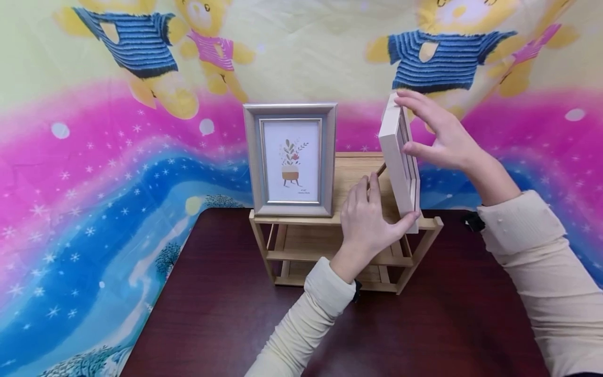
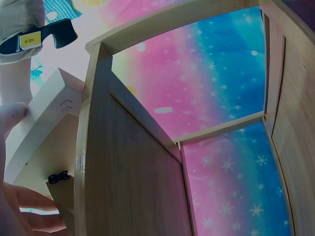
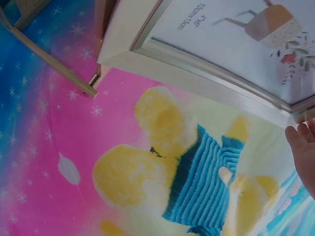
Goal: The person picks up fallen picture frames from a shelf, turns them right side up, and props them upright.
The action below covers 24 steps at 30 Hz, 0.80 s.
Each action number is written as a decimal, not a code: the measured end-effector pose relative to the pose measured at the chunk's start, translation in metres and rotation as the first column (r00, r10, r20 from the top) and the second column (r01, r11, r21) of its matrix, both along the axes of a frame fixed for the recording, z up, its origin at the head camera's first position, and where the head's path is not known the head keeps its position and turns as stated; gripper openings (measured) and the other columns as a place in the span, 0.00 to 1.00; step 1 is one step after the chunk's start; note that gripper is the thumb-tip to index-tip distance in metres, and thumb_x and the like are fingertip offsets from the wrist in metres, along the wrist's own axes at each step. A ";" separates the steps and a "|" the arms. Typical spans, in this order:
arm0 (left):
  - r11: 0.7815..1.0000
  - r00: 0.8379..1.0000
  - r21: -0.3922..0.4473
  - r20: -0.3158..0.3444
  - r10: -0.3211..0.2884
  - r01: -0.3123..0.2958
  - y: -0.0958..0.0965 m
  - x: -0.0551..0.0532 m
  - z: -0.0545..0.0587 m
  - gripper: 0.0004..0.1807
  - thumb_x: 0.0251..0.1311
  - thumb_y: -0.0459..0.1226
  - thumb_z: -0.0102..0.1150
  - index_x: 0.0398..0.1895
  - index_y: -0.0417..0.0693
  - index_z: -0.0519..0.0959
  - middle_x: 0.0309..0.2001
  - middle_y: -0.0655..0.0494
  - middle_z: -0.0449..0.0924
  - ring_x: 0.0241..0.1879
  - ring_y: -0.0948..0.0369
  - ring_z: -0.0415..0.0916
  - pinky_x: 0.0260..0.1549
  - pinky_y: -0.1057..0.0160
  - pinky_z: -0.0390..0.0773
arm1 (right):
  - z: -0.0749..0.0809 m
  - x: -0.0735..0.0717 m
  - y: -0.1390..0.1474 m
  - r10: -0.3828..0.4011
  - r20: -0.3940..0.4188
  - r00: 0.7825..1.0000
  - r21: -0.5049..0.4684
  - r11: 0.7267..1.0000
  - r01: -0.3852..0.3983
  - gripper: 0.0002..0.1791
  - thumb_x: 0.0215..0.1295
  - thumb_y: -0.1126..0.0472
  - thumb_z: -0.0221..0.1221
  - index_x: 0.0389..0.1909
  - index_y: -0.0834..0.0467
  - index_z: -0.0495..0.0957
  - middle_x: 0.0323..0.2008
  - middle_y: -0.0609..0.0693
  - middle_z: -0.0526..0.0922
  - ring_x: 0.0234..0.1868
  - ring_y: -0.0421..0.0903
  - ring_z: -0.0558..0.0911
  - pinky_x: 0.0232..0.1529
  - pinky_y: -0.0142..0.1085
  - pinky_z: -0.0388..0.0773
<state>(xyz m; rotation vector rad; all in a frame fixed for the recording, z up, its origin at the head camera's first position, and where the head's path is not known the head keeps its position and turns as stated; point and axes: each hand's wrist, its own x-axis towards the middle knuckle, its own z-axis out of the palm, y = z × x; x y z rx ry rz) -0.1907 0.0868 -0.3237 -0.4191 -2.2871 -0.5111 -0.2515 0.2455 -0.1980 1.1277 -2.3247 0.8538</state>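
A cream picture frame (image 1: 393,157) stands upright at the right end of the wooden rack's top (image 1: 354,166), turned nearly edge-on in the head view. My right hand (image 1: 440,131) grips its upper corner, fingers over the top and thumb on the front side. Low on the frame, my left hand (image 1: 366,222) holds it with the thumb at the front bottom corner. The left fingers reach behind, beside the brown back stand (image 1: 380,169). In the left wrist view a small black fitting (image 2: 59,177) shows on the back. The right wrist view shows the frame's potted-plant print (image 3: 268,24).
A silver-grey picture frame (image 1: 249,157) with a similar plant print faces forward on the rack's left end. Open lower shelves (image 1: 308,243) lie below. The rack stands on a dark red-brown table (image 1: 212,314), before a colourful bear-print cloth (image 1: 141,162).
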 end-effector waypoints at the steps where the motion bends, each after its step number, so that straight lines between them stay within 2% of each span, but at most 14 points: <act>1: 1.000 1.000 -0.004 0.001 0.002 -0.002 0.000 0.000 0.000 0.55 0.38 0.71 0.52 0.63 0.39 0.64 0.56 0.46 0.70 0.54 0.54 0.69 0.47 0.60 0.72 | 0.000 -0.001 0.001 -0.010 0.003 1.000 -0.004 1.000 0.010 0.41 0.55 0.40 0.58 0.65 0.58 0.60 0.67 0.52 0.56 0.67 0.49 0.56 0.58 0.61 0.54; 5: 1.000 1.000 -0.008 0.004 0.002 -0.002 0.000 0.000 -0.001 0.55 0.38 0.71 0.53 0.63 0.40 0.64 0.56 0.47 0.70 0.54 0.54 0.69 0.47 0.60 0.72 | 0.003 -0.009 0.004 -0.046 0.004 0.999 -0.006 0.999 0.046 0.34 0.59 0.45 0.54 0.64 0.58 0.63 0.66 0.54 0.58 0.66 0.49 0.57 0.59 0.59 0.54; 8: 1.000 1.000 -0.005 0.008 0.003 -0.003 0.000 -0.001 -0.001 0.56 0.37 0.71 0.53 0.63 0.40 0.64 0.57 0.47 0.70 0.54 0.54 0.69 0.48 0.60 0.72 | 0.006 -0.016 0.005 -0.065 0.046 0.997 -0.023 0.998 0.066 0.30 0.62 0.51 0.51 0.63 0.58 0.64 0.65 0.55 0.59 0.65 0.50 0.57 0.61 0.55 0.53; 11: 1.000 1.000 0.003 -0.003 0.005 -0.005 0.000 -0.001 -0.001 0.55 0.37 0.71 0.54 0.63 0.40 0.64 0.56 0.47 0.70 0.53 0.54 0.70 0.48 0.60 0.72 | 0.009 -0.023 0.005 -0.094 0.140 0.986 -0.051 0.993 0.102 0.26 0.66 0.54 0.46 0.64 0.57 0.64 0.64 0.56 0.59 0.64 0.52 0.58 0.62 0.55 0.52; 15: 1.000 1.000 0.023 -0.029 -0.007 0.008 0.000 -0.002 -0.002 0.55 0.36 0.70 0.56 0.61 0.39 0.66 0.55 0.47 0.71 0.52 0.54 0.70 0.47 0.60 0.73 | 0.010 -0.029 0.004 -0.103 0.287 0.953 -0.106 0.985 0.139 0.24 0.70 0.53 0.39 0.64 0.57 0.63 0.62 0.58 0.63 0.63 0.54 0.60 0.63 0.53 0.51; 17: 0.999 0.999 0.030 -0.031 -0.016 0.017 -0.001 -0.003 -0.002 0.54 0.36 0.69 0.57 0.61 0.40 0.66 0.55 0.47 0.71 0.52 0.54 0.70 0.46 0.60 0.73 | 0.010 -0.030 0.004 -0.089 0.334 0.938 -0.136 0.981 0.142 0.25 0.70 0.53 0.38 0.64 0.58 0.63 0.61 0.58 0.64 0.62 0.53 0.63 0.64 0.48 0.52; 20: 1.000 1.000 0.021 -0.014 -0.015 0.015 -0.002 -0.004 -0.002 0.53 0.37 0.69 0.55 0.62 0.41 0.66 0.56 0.47 0.70 0.53 0.54 0.69 0.45 0.60 0.73 | 0.009 -0.031 0.005 -0.069 0.346 0.936 -0.160 0.978 0.131 0.24 0.71 0.54 0.37 0.63 0.60 0.63 0.59 0.57 0.66 0.61 0.51 0.65 0.64 0.41 0.56; 24: 1.000 0.999 0.013 0.028 -0.023 0.023 -0.005 -0.006 0.001 0.51 0.39 0.67 0.55 0.63 0.43 0.65 0.58 0.47 0.68 0.54 0.54 0.68 0.44 0.60 0.74 | 0.008 -0.031 0.006 -0.059 0.338 0.939 -0.174 0.977 0.124 0.24 0.71 0.55 0.39 0.63 0.61 0.62 0.58 0.54 0.67 0.61 0.50 0.66 0.63 0.42 0.57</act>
